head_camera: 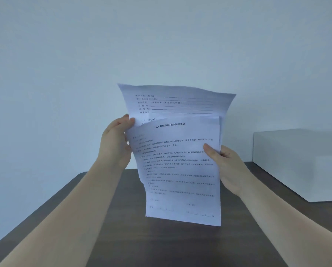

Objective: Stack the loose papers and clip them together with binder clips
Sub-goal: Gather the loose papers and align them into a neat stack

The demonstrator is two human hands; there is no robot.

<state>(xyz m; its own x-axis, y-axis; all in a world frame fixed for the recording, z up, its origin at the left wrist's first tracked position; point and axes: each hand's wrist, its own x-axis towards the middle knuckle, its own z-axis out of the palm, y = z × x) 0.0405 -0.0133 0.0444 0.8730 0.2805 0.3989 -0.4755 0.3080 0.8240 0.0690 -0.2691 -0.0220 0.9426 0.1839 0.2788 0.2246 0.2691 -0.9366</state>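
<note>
I hold a loose bundle of printed white papers upright above the dark table (107, 218). The front sheet (180, 170) carries a title and several lines of text. Behind it a back sheet (174, 102) with blank form lines sticks up higher and fans outward. My left hand (116, 143) grips the papers' left edge, thumb on the front. My right hand (225, 166) pinches the right edge, thumb across the front sheet. The sheets are not aligned. No binder clip is in view.
A white box (300, 162) stands on the table at the right, close to my right forearm. A plain pale wall fills the background. The table's left corner is rounded, and its edge runs diagonally at the lower left.
</note>
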